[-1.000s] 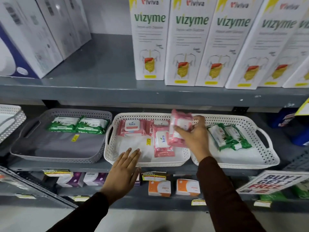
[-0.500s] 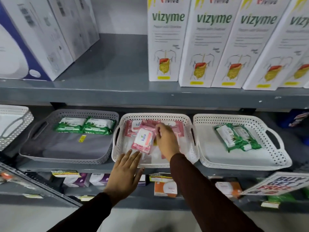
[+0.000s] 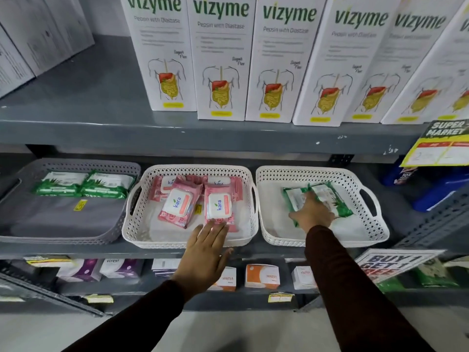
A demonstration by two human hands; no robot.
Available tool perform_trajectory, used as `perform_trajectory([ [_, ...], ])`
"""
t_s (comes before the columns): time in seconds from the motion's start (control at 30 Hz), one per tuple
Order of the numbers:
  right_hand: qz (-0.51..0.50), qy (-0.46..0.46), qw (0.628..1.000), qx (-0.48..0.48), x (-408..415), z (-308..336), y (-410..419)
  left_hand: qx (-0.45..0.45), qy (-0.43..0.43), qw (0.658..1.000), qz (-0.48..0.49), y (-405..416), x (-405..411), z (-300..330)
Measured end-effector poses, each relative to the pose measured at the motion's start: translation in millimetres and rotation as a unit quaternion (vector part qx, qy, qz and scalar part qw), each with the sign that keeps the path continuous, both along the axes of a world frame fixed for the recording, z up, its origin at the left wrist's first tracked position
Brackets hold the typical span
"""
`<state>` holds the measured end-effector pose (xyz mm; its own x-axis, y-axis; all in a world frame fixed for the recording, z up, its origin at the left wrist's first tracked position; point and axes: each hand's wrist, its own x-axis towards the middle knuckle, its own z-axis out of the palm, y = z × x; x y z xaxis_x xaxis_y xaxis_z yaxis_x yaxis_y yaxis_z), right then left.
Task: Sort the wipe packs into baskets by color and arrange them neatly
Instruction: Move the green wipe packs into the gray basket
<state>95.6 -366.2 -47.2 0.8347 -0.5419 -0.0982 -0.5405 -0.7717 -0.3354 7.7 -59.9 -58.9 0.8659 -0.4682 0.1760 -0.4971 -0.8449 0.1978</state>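
Note:
The middle white basket (image 3: 187, 243) holds several pink wipe packs; two lie in front, a tilted one (image 3: 175, 204) and a straight one (image 3: 219, 205). My left hand (image 3: 205, 252) lies flat over this basket's front rim, fingers apart, fingertips touching the straight pack's near end. In the right white basket (image 3: 378, 232) lie two green wipe packs (image 3: 330, 193), side by side and askew. My right hand (image 3: 313, 212) rests on them with fingers closed over their near edges, hiding part of both. The grey basket (image 3: 63, 240) on the left holds two green packs (image 3: 81, 185) in a row at its back.
White Vizyme boxes (image 3: 220, 59) stand in a row on the shelf above. Small product boxes (image 3: 262, 275) fill the shelf below. A yellow supermarket sign (image 3: 441, 146) and a buy-one-get-one sign (image 3: 390, 262) hang at the right. A blue item (image 3: 431, 189) sits beside the right basket.
My right hand has let go of a pink pack in the middle basket and moved right onto the green packs. My left hand slid right along the middle basket's front rim.

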Motion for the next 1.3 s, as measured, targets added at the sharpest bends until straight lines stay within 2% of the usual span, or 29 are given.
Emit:
perform_trajectory([
  [0.17, -0.012, -0.160, 0.983, 0.087, -13, 0, 18, 0.017, -0.004, 1.000, -0.002, 22, -7, 0],
  [0.27, 0.002, -0.287, 0.952, 0.110, -19, 15, 46, 0.010, 0.002, 1.000, 0.017, 49, -9, 1],
  [0.37, 0.039, -0.356, 0.921, 0.153, -21, 36, 91, 0.012, -0.009, 0.999, 0.040, 81, -9, 2],
  [0.57, 0.204, -0.300, 0.897, 0.252, -16, 51, 234, 0.007, -0.018, 0.993, 0.113, 172, -5, 4],
  [0.7, 0.286, -0.262, 0.883, 0.264, -8, 57, 347, 0.018, -0.003, 0.984, 0.178, 250, 5, 8],
  [0.87, 0.364, -0.229, 0.887, 0.170, 19, 52, 459, 0.039, 0.011, 0.982, 0.185, 317, 7, 16],
  [1.03, 0.394, -0.082, 0.915, 0.034, 52, 19, 508, 0.035, 0.002, 0.985, 0.168, 341, 11, 20],
  [1.1, 0.400, -0.040, 0.915, 0.032, 52, 12, 511, 0.022, 0.008, 0.986, 0.167, 340, 11, 19],
  [1.2, 0.406, -0.075, 0.907, 0.082, 42, 25, 496, 0.000, 0.003, 0.987, 0.162, 329, 12, 18],
  [1.3, 0.366, -0.216, 0.892, 0.156, 23, 44, 450, -0.034, -0.011, 0.992, 0.118, 300, 13, 19],
])
